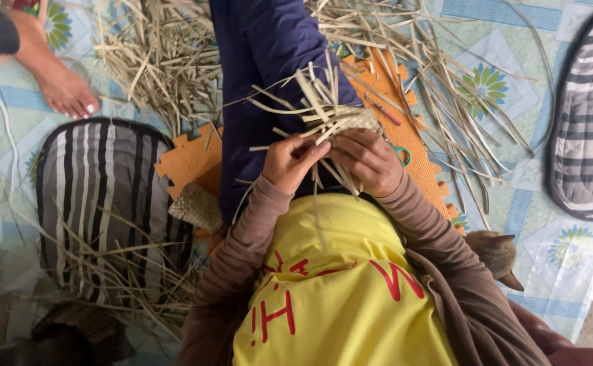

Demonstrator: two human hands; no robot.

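Both hands close on a small half-woven piece of flat straw strips (342, 122), held up over the lap just above the orange foam mat (188, 159): the left hand (291, 161) pinches loose strips in a narrow grip at its near edge, while the right hand (367, 159) wraps its lower side, seemingly to keep the weave tight while the strands are worked. Its woven body lies slanted, long axis running from the hands up and away over the mat, with the unwoven ends fanning outward toward the straw pile (161, 61) beyond
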